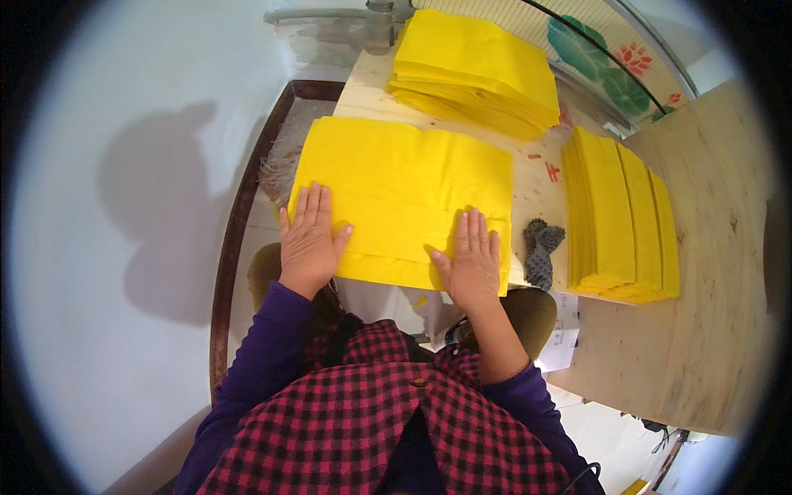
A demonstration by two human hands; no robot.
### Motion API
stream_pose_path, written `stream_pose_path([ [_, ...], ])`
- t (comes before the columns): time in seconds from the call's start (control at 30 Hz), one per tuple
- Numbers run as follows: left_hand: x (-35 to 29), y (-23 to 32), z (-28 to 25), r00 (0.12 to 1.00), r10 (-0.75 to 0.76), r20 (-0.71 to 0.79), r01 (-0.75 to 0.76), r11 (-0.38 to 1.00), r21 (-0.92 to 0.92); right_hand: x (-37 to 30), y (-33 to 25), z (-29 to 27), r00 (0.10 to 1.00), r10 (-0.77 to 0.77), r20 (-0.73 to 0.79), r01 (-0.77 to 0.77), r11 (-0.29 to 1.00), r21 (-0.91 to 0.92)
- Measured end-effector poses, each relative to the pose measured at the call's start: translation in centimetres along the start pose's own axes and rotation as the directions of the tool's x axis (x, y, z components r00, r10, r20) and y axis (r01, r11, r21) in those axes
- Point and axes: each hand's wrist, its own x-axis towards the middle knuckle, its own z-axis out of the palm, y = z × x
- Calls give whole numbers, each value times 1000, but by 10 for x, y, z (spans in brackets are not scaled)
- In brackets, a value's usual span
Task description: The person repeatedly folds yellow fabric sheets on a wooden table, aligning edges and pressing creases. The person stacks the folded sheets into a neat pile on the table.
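A wide yellow fabric-like sheet [396, 181] lies on the wooden table in front of me, its near edge reaching the table's front. Creases run across its right half. My left hand [312, 239] rests flat on its near left part, fingers stretched away from me and thumb out to the side. Near the right front corner, my right hand [472, 260] is also laid flat on it, thumb apart. Whether this is one sheet or several layers, I cannot tell. Neither hand grips anything.
Behind the sheet sits a thick pile of folded yellow sheets [474, 70]. More yellow stacks [623, 219] stand at the right on the pale wooden tabletop [718, 239]. A dark grey knitted bundle [543, 252] lies beside the sheet. A clear jar [379, 29] stands at the far left corner, near the white wall [74, 247].
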Motion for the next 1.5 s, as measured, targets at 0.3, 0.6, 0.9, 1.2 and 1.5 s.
stream_pose_path([
  [0.3,3,-17,-1,999,-35,26,36,998,-43,-15,44,0,986,164,26,-165,985,45],
  [0.6,-7,-47,-33,979,-115,-167,127,990,64,-30,50,-16,977,141,-162,-123,986,114],
  [0.9,-56,-5,-44,886,-144,441,403,-230,-886,-77,18,-33,914,156,375,-281,-425,861],
  [1.2,-50,10,-43,752,-132,646,425,-652,-628,-74,47,-32,849,226,477,-180,-726,664],
  [1.5,-48,-3,-36,758,-124,640,413,-668,-619,-52,82,-29,794,166,585,-395,-590,704],
])
